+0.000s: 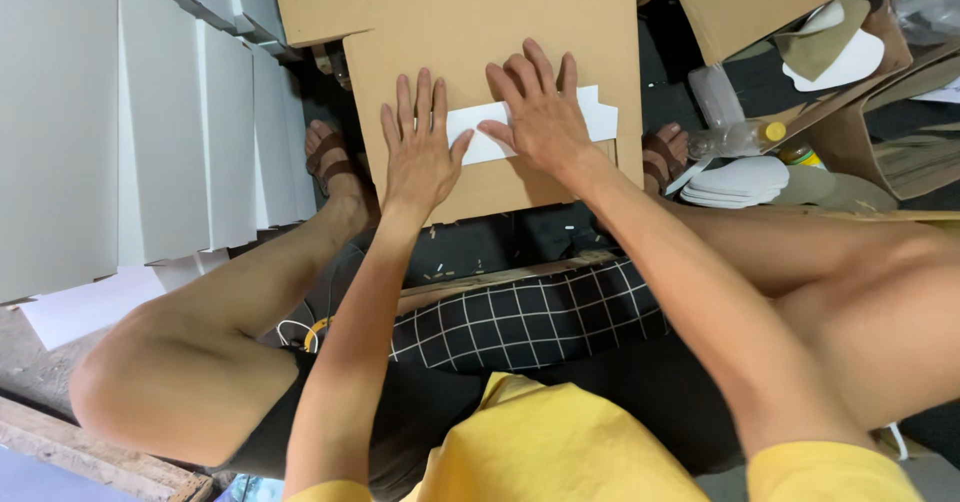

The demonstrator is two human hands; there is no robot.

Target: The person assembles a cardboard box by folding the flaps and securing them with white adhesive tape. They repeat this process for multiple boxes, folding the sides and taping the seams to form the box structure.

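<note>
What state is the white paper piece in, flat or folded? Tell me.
Flat: the white paper piece lies spread on the cardboard sheet, pressed by both hands.

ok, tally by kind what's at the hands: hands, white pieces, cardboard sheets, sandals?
Hands: 2, left hand and right hand, both flat
White paper piece: 1, under both hands
Cardboard sheet: 1, under the paper
Sandals: 2, left sandal, right sandal
Total: 6

White paper strip [600,120], flat, long and narrow, with stepped, notched ends, lying crosswise on the near part of a brown cardboard sheet [480,22]. Middle hidden under flat palms; right end and lower left corner showing. Cardboard flat, plain, unfolded.
</note>
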